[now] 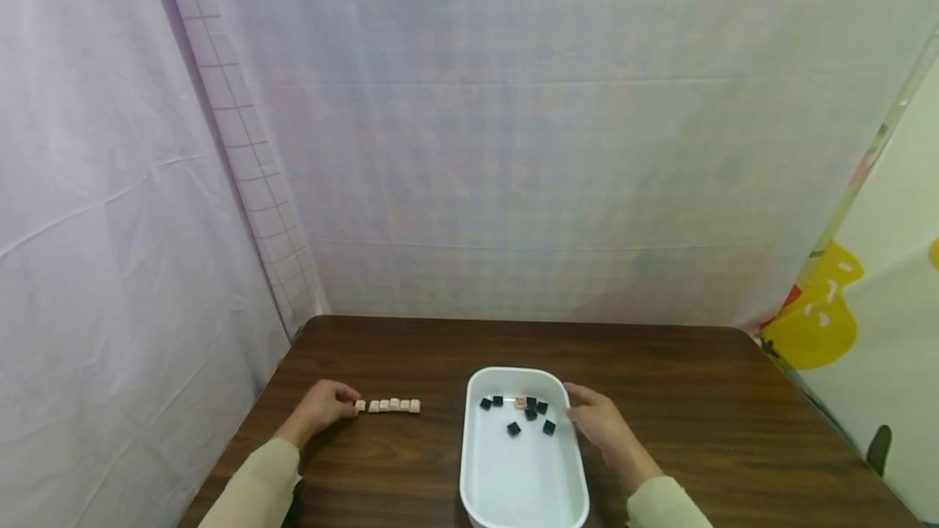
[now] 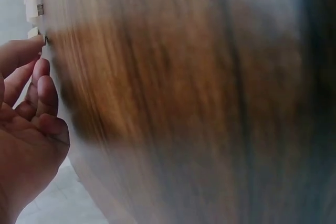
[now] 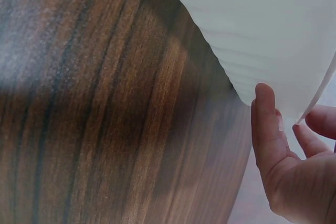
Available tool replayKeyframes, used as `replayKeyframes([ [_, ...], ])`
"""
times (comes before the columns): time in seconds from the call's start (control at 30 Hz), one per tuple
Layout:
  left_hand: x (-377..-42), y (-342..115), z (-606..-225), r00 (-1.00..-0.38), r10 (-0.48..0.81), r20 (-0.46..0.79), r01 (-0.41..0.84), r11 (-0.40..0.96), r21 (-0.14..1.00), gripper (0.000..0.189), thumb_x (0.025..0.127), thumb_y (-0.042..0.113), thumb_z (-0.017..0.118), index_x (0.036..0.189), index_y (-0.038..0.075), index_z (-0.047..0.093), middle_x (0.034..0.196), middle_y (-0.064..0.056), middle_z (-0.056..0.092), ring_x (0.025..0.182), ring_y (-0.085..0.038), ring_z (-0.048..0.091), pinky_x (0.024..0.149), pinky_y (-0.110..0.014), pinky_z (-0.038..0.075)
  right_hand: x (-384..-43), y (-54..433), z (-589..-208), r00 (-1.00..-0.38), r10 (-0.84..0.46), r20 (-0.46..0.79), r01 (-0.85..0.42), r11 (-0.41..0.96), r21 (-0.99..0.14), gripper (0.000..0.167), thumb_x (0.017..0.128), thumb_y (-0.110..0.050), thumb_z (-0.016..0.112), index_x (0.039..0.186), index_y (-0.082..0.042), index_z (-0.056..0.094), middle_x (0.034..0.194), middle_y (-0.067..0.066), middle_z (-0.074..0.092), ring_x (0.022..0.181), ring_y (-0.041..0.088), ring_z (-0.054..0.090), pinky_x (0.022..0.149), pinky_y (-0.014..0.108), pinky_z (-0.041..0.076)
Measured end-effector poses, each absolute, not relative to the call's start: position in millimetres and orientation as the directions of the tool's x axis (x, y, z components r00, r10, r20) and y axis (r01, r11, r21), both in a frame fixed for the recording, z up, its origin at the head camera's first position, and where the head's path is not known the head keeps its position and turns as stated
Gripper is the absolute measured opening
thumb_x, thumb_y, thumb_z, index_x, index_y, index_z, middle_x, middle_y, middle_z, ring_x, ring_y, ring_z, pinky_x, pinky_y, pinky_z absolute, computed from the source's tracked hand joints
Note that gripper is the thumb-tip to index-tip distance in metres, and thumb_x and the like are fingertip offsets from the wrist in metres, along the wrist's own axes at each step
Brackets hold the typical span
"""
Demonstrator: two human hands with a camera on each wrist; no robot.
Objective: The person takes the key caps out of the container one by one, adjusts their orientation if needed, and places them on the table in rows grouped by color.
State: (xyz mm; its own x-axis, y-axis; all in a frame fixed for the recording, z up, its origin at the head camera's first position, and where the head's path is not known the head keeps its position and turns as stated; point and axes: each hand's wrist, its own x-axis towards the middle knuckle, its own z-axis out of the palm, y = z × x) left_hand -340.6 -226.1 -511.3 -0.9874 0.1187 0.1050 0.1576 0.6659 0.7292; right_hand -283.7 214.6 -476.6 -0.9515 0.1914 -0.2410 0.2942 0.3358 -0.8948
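The head view looks forward and down, sharing the table (image 1: pixel 396 463) with nearer wrist views.

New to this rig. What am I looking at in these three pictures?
No robot here: a person's bare left hand and bare right hand do the work. The wide picture comes from a camera worn on the head, looking forward and down; the other two come from cameras on each wrist.

On the dark brown wood-grain table are a row of small cream blocks and a white, round-cornered tray holding small black blocks and one cream block.

The left hand pinches the row's leftmost block; the right hand holds the tray's right edge.
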Motion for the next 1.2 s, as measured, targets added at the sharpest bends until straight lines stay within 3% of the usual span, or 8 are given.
replayKeyframes([
  [0.2, -340.7, -224.7, -515.7, -0.982, 0.140, 0.125, 0.187, 0.661, 0.727, 0.018, 0.070, -0.004, 0.076, 0.087, 0.000, 0.074, 0.074, 0.002, 0.061, 0.070, -0.014, 0.052, 0.066, -0.031, 0.044, -283.4, 214.9, -476.7, -0.954, 0.183, -0.239, 0.289, 0.326, -0.900, 0.051, 0.094, 0.001, 0.051, 0.145, -0.001, 0.047, 0.136, 0.034, 0.048, 0.102, 0.044, 0.062, 0.069, 0.051, 0.056],
  [0.7, -342.4, -221.3, -514.1, -0.986, 0.131, 0.103, 0.164, 0.630, 0.759, 0.027, 0.069, -0.006, 0.073, 0.096, -0.002, 0.072, 0.075, 0.000, 0.059, 0.070, -0.015, 0.053, 0.063, -0.030, 0.045, -281.6, 214.9, -475.0, -0.958, 0.177, -0.226, 0.275, 0.338, -0.900, 0.051, 0.094, 0.000, 0.051, 0.145, -0.001, 0.046, 0.134, 0.034, 0.050, 0.102, 0.043, 0.061, 0.070, 0.052, 0.056],
  [0.83, -344.8, -218.8, -508.6, -0.985, 0.128, 0.119, 0.174, 0.647, 0.742, 0.029, 0.071, -0.002, 0.073, 0.100, -0.001, 0.072, 0.081, -0.001, 0.062, 0.075, -0.017, 0.055, 0.066, -0.032, 0.047, -281.2, 214.5, -474.7, -0.959, 0.178, -0.219, 0.268, 0.337, -0.903, 0.051, 0.093, 0.001, 0.052, 0.144, -0.001, 0.047, 0.132, 0.034, 0.051, 0.099, 0.041, 0.063, 0.069, 0.051, 0.057],
  [1.0, -347.2, -206.2, -496.1, -0.981, 0.127, 0.148, 0.195, 0.668, 0.718, 0.026, 0.082, 0.006, 0.074, 0.107, 0.000, 0.072, 0.099, -0.008, 0.069, 0.092, -0.026, 0.063, 0.080, -0.044, 0.051, -280.3, 213.9, -473.9, -0.961, 0.174, -0.217, 0.264, 0.333, -0.905, 0.051, 0.093, 0.001, 0.051, 0.144, 0.000, 0.047, 0.131, 0.034, 0.051, 0.098, 0.040, 0.063, 0.069, 0.050, 0.057],
  [1.2, -349.6, -175.4, -479.9, -0.967, 0.171, 0.189, 0.255, 0.649, 0.717, 0.026, 0.089, 0.014, 0.073, 0.112, 0.002, 0.071, 0.109, -0.010, 0.066, 0.104, -0.033, 0.061, 0.088, -0.050, 0.049, -280.8, 214.0, -473.9, -0.961, 0.174, -0.213, 0.261, 0.339, -0.904, 0.051, 0.093, 0.001, 0.051, 0.144, 0.000, 0.047, 0.132, 0.034, 0.051, 0.099, 0.041, 0.062, 0.069, 0.049, 0.057],
])
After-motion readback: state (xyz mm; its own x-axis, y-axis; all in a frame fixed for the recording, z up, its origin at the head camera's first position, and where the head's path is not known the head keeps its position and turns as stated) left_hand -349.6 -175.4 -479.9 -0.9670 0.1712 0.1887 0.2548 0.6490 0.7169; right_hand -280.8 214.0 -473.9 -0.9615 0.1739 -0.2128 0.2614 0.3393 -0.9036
